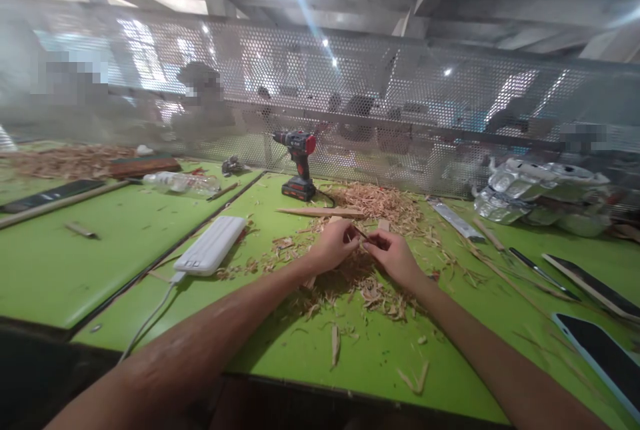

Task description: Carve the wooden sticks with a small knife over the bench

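Note:
Both my hands meet above a heap of pale wood shavings (373, 290) on the green tabletop (280, 350). Between my left hand (333, 245) and my right hand (395, 258) runs a thin dark strip (362, 235), pinched at the fingertips of each. Its kind is too small to make out. Just behind my hands lie pale wood pieces (384, 225), and a long pointed wood strip (315, 213) is a little farther back. In front of me rests a short pointed wood sliver (335, 345).
A cordless drill (300, 160) stands upright before a perforated metal screen (360, 83). To the left are a white power bank (213, 245) with a cable and a plastic bottle (183, 183). On the right lie a steel ruler (456, 219), phones (597, 357) and foil-like packages (543, 193). People show beyond the screen.

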Action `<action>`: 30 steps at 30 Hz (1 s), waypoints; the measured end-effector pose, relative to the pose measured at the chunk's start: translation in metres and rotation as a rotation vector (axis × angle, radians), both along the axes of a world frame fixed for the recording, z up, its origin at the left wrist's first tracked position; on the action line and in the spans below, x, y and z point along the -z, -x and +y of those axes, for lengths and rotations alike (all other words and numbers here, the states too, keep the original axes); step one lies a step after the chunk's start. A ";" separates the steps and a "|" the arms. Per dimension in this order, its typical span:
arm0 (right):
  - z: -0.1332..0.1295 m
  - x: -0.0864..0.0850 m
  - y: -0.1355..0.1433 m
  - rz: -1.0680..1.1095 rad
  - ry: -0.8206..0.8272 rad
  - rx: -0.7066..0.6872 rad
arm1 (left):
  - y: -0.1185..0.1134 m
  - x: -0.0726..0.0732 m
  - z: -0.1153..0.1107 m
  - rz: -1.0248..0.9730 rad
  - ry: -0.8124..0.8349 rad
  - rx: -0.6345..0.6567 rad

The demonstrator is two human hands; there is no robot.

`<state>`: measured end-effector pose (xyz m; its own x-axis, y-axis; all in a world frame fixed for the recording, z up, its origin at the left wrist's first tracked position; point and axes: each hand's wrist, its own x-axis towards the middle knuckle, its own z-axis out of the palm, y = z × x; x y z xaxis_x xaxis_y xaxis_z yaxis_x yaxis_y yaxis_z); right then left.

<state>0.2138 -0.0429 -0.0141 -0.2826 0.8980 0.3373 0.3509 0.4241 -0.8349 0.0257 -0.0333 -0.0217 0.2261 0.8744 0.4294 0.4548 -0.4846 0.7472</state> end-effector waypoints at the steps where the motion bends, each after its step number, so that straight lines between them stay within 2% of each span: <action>1: 0.000 0.000 0.000 -0.006 -0.005 0.007 | 0.000 0.000 0.000 -0.007 -0.004 0.002; 11: -0.003 -0.006 -0.001 -0.066 -0.047 0.020 | 0.001 -0.001 -0.001 -0.005 0.002 0.031; 18: -0.003 -0.005 0.001 -0.051 -0.036 0.010 | 0.001 -0.004 -0.005 0.005 -0.003 0.031; 30: -0.001 -0.003 -0.003 -0.104 -0.053 0.031 | 0.001 -0.002 -0.004 0.039 -0.022 0.075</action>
<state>0.2164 -0.0435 -0.0110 -0.2913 0.8884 0.3549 0.4481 0.4545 -0.7698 0.0248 -0.0372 -0.0194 0.3076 0.8447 0.4380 0.4455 -0.5346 0.7182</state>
